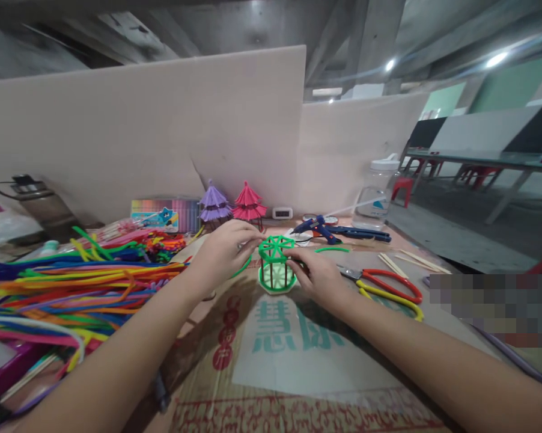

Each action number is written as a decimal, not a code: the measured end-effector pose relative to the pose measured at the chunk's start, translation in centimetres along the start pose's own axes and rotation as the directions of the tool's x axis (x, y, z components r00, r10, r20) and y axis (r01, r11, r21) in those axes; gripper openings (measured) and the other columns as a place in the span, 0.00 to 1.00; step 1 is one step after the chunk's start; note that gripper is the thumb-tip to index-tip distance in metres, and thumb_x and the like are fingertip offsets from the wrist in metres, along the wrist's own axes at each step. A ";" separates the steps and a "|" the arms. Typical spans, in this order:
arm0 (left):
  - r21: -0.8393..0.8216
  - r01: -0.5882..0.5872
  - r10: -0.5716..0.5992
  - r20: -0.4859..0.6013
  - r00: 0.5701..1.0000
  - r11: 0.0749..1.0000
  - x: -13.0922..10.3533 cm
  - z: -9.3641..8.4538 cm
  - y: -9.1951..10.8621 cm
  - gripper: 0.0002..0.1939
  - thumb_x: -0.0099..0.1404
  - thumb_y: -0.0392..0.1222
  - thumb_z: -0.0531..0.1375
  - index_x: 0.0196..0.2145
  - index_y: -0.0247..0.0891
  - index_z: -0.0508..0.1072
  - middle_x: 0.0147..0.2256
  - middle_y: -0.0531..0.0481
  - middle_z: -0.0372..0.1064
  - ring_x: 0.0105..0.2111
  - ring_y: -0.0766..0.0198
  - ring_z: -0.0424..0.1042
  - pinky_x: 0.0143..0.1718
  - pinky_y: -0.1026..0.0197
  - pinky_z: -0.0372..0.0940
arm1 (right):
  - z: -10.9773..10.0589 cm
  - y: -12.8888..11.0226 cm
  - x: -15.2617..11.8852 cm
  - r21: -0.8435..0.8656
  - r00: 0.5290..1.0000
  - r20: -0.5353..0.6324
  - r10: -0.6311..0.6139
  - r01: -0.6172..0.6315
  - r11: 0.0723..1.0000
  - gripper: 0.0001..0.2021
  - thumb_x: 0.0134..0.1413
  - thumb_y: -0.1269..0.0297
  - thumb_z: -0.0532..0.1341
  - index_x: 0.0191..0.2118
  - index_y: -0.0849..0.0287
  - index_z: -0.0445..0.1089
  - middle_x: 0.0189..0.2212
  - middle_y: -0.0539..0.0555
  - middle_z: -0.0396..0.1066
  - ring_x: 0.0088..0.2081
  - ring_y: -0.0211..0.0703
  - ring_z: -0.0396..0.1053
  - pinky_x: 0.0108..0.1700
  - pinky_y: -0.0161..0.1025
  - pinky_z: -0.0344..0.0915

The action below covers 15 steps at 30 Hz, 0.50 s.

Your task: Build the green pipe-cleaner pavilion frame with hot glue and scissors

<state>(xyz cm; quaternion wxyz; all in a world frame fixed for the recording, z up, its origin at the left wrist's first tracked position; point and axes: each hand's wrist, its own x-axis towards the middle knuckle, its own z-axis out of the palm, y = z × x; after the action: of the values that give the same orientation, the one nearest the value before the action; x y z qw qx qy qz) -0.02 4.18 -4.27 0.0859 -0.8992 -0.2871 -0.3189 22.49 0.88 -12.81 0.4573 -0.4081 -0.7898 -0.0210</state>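
A small green pavilion frame (277, 264) with brown posts stands upright on the cardboard, its spoked green top level above a green-edged base. At its upper left, my left hand (228, 255) has thumb and fingertips pinched together; whatever lies between them is too small to name. My right hand (318, 276) touches the right side of the frame near the top, thumb and fingers closed on its edge. A green strip (241, 267) shows beside my left hand, and another green piece (332, 249) lies behind my right hand.
Colourful pipe cleaners (86, 282) cover the left side. Behind stand purple (215, 204) and pink (248, 201) paper pavilions and a blue glue gun (318, 227). Pliers (388, 285) with red and yellow handles lie right, before a clear jug (374, 195). A dark bottle (43, 207) stands far left.
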 end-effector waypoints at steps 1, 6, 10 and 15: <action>-0.010 -0.008 0.008 0.004 1.000 1.000 0.0 0.1 0.0 0.11 0.70 0.40 0.57 0.41 0.37 0.79 0.41 0.45 0.77 0.43 0.58 0.73 0.46 0.56 0.67 | 0.0 0.0 0.0 -0.001 1.000 -0.005 -0.002 0.002 1.000 0.11 0.66 0.64 0.55 0.48 0.58 0.72 0.42 0.56 0.79 0.41 0.49 0.76 0.43 0.43 0.69; -0.060 -0.042 0.045 0.040 0.998 0.997 0.0 0.6 0.2 0.06 0.65 0.42 0.64 0.35 0.38 0.78 0.38 0.47 0.76 0.42 0.59 0.72 0.46 0.55 0.67 | -0.1 0.0 0.0 -0.008 1.000 -0.011 -0.009 0.009 1.000 0.11 0.65 0.64 0.55 0.47 0.58 0.72 0.41 0.57 0.79 0.41 0.48 0.76 0.43 0.43 0.70; -0.042 -0.048 0.052 0.100 0.994 0.998 0.0 0.7 0.8 0.06 0.62 0.42 0.66 0.37 0.39 0.78 0.42 0.46 0.73 0.45 0.57 0.70 0.48 0.54 0.66 | -0.1 -0.1 -0.1 0.004 1.000 -0.021 -0.020 0.020 1.000 0.11 0.64 0.66 0.55 0.48 0.59 0.72 0.43 0.57 0.78 0.42 0.49 0.76 0.44 0.43 0.71; -0.050 -0.071 0.077 0.125 0.989 0.996 0.0 1.4 0.8 0.06 0.63 0.42 0.65 0.34 0.37 0.77 0.40 0.45 0.73 0.43 0.56 0.70 0.47 0.53 0.66 | 0.0 -0.1 -0.1 0.016 0.999 -0.033 -0.015 0.015 1.000 0.11 0.65 0.66 0.55 0.48 0.59 0.72 0.42 0.57 0.79 0.42 0.48 0.76 0.44 0.42 0.70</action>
<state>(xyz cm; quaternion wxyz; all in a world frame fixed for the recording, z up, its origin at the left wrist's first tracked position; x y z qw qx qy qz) 1.14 4.03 -5.30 0.0589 -0.9294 -0.2510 -0.2642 22.47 0.72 -12.83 0.4731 -0.3983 -0.7855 -0.0248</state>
